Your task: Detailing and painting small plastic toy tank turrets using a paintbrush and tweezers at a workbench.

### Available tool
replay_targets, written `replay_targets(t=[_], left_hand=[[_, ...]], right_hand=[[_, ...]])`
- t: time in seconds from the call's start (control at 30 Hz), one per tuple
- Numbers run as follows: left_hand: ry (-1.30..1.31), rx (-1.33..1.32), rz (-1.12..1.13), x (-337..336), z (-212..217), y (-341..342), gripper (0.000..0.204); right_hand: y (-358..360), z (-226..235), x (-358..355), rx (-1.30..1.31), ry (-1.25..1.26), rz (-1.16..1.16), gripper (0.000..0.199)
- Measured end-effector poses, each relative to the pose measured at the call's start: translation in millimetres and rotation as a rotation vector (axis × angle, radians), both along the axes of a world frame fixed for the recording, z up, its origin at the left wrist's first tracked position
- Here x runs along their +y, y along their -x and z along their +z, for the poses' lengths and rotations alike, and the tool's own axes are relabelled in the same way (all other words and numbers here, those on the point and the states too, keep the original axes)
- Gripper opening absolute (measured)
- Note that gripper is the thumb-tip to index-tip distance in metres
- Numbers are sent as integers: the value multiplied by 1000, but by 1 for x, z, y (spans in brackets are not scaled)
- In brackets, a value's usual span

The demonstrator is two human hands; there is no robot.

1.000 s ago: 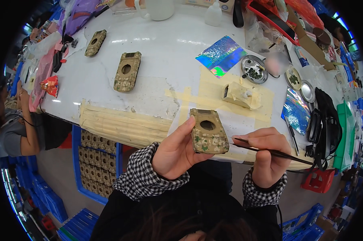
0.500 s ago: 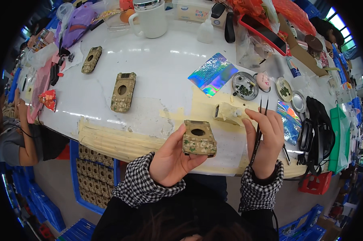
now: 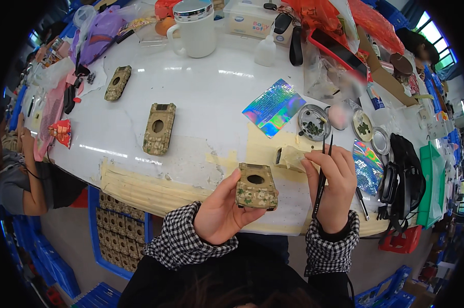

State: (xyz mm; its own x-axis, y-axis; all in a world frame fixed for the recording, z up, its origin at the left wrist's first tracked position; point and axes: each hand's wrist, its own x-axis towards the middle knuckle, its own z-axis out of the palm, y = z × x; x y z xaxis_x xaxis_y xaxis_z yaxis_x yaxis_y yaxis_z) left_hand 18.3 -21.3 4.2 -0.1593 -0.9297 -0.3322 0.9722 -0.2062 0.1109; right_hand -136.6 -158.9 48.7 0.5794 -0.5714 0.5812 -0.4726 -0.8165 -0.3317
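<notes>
My left hand (image 3: 219, 213) grips a camouflage-painted model hull (image 3: 256, 186) just below the middle of the frame, held above the near edge of the white table (image 3: 211, 97), its round opening facing up. My right hand (image 3: 334, 187), to the right of it, is closed around a thin dark brush (image 3: 322, 177) held nearly upright, and its fingertips also pinch a small pale part (image 3: 292, 156) that sits over the masking tape. I judge this the detailing step: fitting or touching up that part against the hull. The next move calls for steadying the hull and bringing the part to it precisely. Two more hulls (image 3: 159, 128) lie at the upper left, and a round tin of bits (image 3: 314, 122) sits beyond my right hand.
</notes>
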Motion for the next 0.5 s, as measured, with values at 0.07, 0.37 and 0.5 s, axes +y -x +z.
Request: replay_targets(t=[0.07, 0.37, 0.5], left_hand=[[4, 2, -3, 1, 1, 0, 54], [44, -15, -30, 8, 4, 2, 55], [50, -18, -52, 12, 8, 5, 56]], right_hand=[[2, 3, 1, -1, 21, -15, 19], [10, 15, 32, -424, -361, 286, 17], [2, 2, 42, -544, -798, 442, 9]])
